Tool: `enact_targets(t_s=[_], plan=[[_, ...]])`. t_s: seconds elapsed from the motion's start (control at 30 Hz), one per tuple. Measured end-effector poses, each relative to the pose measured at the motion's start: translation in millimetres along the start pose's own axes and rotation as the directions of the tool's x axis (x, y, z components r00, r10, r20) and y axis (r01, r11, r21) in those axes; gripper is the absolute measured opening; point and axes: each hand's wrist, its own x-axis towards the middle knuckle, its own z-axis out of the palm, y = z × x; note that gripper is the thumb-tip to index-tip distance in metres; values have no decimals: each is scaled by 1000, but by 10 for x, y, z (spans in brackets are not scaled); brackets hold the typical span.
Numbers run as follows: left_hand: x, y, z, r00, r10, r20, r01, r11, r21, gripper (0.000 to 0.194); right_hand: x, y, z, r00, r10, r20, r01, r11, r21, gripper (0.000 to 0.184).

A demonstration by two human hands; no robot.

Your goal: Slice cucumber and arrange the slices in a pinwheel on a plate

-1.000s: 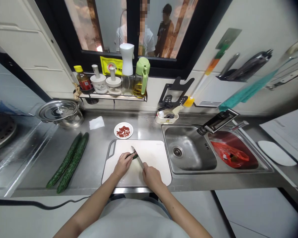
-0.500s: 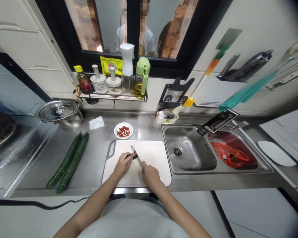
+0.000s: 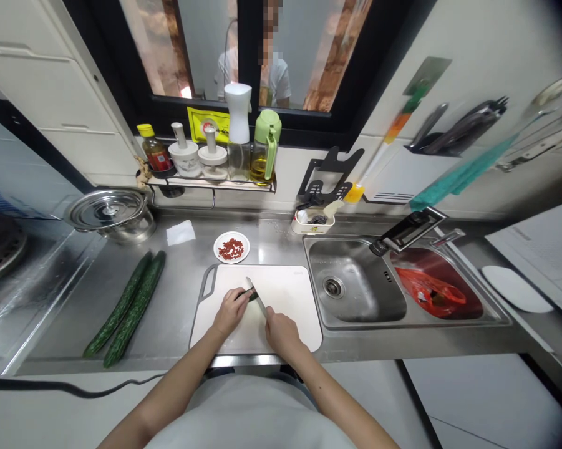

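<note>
A white cutting board (image 3: 287,293) lies on the steel counter in front of me. My left hand (image 3: 230,311) is curled over a small dark green vegetable piece (image 3: 253,295) and pins it to the board. My right hand (image 3: 281,330) is closed on the handle of a knife (image 3: 255,294), whose blade angles up and left across the green piece beside my left fingertips. A small white dish of chopped red pieces (image 3: 231,247) sits just behind the board.
Two whole cucumbers (image 3: 128,307) lie on the counter to the left, near a lidded steel pot (image 3: 108,212). A sink (image 3: 355,290) adjoins the board's right side, with a red bag (image 3: 430,293) in a red basin. Bottles crowd a shelf (image 3: 213,181) behind.
The knife blade has shifted slightly left and lower onto the green piece. A person seen through the window has walked out of sight. Both hands stay in place on the board.
</note>
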Motion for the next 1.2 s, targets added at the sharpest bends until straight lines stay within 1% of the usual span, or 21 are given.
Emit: enact_targets(t_s=[0.17, 0.4, 0.57, 0.7, 0.97, 1.2], plan=[[12, 15, -12, 1000, 0, 8, 0, 1000, -3, 32, 66, -25, 10, 1000, -17, -19, 17, 1000, 2, 32], [15, 12, -17, 1000, -5, 6, 5, 1000, -11, 32, 11, 15, 59, 1000, 12, 22, -12, 1000, -5, 34], [15, 10, -15, 1000, -5, 17, 6, 1000, -10, 33, 135, -16, 58, 1000, -10, -9, 10, 1000, -5, 34], [13, 12, -13, 1000, 7, 3, -7, 1000, -8, 33, 222, -45, 64, 999, -32, -44, 32, 999, 5, 34], [13, 6, -7, 1000, -3, 14, 3, 1000, 12, 32, 142, -1, 132, 1000, -13, -28, 13, 1000, 2, 33], [6, -14, 10, 1000, 0, 10, 0, 1000, 16, 31, 342, -67, 80, 996, -45, -80, 48, 998, 43, 34]])
